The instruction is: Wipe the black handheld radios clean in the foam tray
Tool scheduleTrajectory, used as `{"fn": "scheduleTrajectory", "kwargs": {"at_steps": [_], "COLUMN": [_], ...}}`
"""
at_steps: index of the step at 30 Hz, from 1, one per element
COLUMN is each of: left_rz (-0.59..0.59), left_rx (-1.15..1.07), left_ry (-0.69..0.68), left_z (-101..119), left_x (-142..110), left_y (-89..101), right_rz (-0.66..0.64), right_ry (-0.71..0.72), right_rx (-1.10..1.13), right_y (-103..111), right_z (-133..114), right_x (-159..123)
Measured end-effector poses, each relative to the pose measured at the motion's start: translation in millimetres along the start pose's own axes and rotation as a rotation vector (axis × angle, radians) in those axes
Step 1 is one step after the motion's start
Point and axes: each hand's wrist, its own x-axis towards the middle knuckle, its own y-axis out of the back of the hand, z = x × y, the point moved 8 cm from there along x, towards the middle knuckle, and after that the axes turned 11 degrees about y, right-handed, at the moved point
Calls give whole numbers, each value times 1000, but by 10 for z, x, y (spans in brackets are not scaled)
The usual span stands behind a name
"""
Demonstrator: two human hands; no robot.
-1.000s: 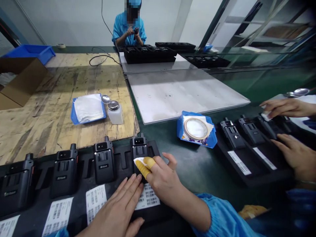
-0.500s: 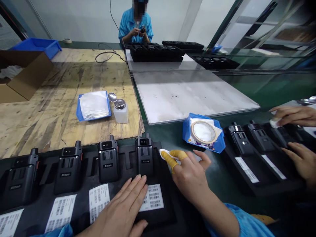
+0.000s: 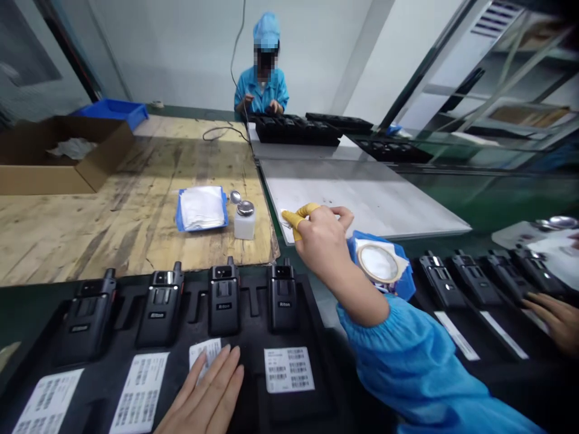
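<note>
My left hand [image 3: 208, 392] lies flat with its fingers out on a black foam tray [image 3: 323, 361], partly covering a barcode label sheet [image 3: 205, 349]. Several black two-way radios [image 3: 283, 301] marked "Riton" rest in the tray above their label sheets. Over the near left corner of a pale board [image 3: 362, 187], my right hand [image 3: 323, 238] is raised, two fingers in yellow finger cots. Its fingertips pinch a small white wipe [image 3: 284, 214], which barely stands out against the board. Just right of that wrist is a blue bin [image 3: 408, 283] with a tape roll [image 3: 398, 265].
A blue tray of white wipes [image 3: 203, 208] and a pump bottle [image 3: 245, 225] stand on the wooden board [image 3: 158, 169]. At right, a co-worker's hand [image 3: 558, 316] touches another tray of radios [image 3: 441, 280]. Another person [image 3: 262, 87] sits at the back.
My right hand has moved up and away from the tray, over the pale board's corner. My left hand has slid left, uncovering the rightmost label sheet. The view has tilted up and shifted left.
</note>
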Motion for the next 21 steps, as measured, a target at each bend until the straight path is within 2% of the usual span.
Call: {"fn": "scheduleTrajectory", "kwargs": {"at_steps": [3,6,9,12,15,17,19,21], "left_rz": [28,14,-39,-43,-16,1,20,40], "left_rx": [50,60,22,11,12,0,-2,8], "left_ry": [50,102,129,128,123,131,138,146], "left_z": [-104,-161,-163,-131,-102,-101,-109,-124], "left_x": [-115,-157,-136,-75,-10,26,52,65], "left_y": [-84,-140,-125,-57,-22,-26,-37,-47], "right_rz": [-34,-109,-187,-237,-228,-148,-42,36], "right_ry": [37,104,173,193,169,156,206,318], "right_rx": [32,35,23,22,20,24,47,86], "right_y": [-159,-361,-550,-651,-602,-459,-276,-129], "right_z": [-135,-311,-453,-495,-482,-512,-642,-860], "right_x": [366,618,716,723,664,566,402,191]}}
